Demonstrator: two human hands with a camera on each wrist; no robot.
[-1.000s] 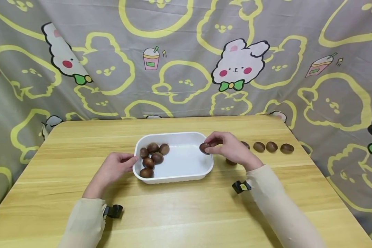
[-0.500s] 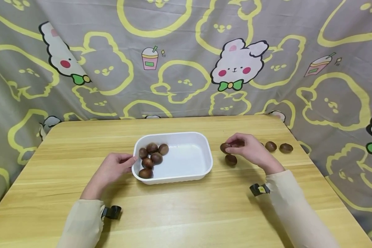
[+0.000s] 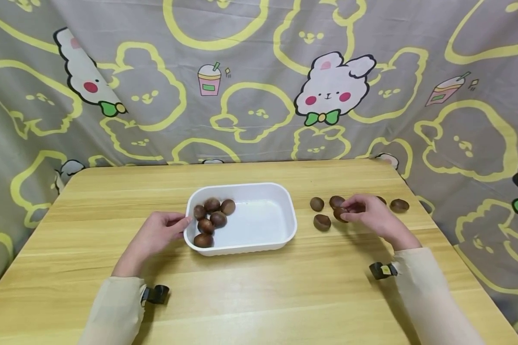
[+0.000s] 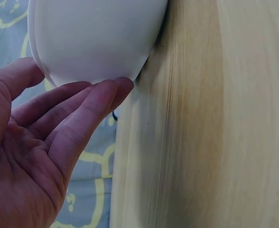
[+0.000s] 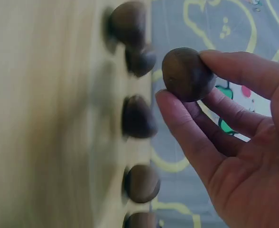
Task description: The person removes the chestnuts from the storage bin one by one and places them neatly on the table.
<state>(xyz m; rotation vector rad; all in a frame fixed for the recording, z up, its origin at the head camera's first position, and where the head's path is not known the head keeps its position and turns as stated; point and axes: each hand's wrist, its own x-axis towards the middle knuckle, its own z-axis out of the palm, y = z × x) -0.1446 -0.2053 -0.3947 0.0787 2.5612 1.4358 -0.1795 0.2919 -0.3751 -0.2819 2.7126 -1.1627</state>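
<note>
I've got the right hand (image 3: 367, 215) pinching a chestnut (image 3: 340, 213) just over the bench (image 3: 259, 297) beside the loose ones, left hand (image 3: 155, 235) resting relaxed against the white tray (image 3: 241, 249), so I'd lift gently and not bump its neighbours.

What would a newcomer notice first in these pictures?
First, the white tray at the middle of the wooden table, with six chestnuts in its left end. The left hand touches the tray's left wall, and the right hand pinches a chestnut among loose ones to the tray's right.
</note>
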